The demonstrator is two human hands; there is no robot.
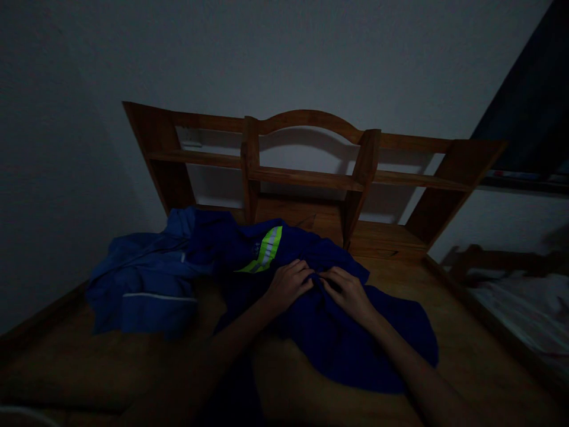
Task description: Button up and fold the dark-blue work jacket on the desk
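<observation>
Both the left hand [290, 284] and the right hand [349, 292] pinch the dark blue cloth [335, 341], which lies right under the fingers. One yellow-green stripe [269, 248] is just left of them; lighter blue clothes [151, 273] lie farther left.

The big piece of clothing [338, 332] is showing a deep, dark blue. Its shiny stripe [269, 246] is glowing yellow-green along both edges, with a silver-grey band running down the middle. Next to that stripe, some tiny pale marks [256, 247] are sitting on the blue, too small to read. The other piece of clothing [146, 273] is looking a softer, lighter blue, and a thin white line [160, 296] is crossing it. The wooden shelf [306, 178] is looking orangey brown, and the wooden boards [395, 276] are showing a yellowy brown. The wall [284, 59] is looking plain grey.
</observation>
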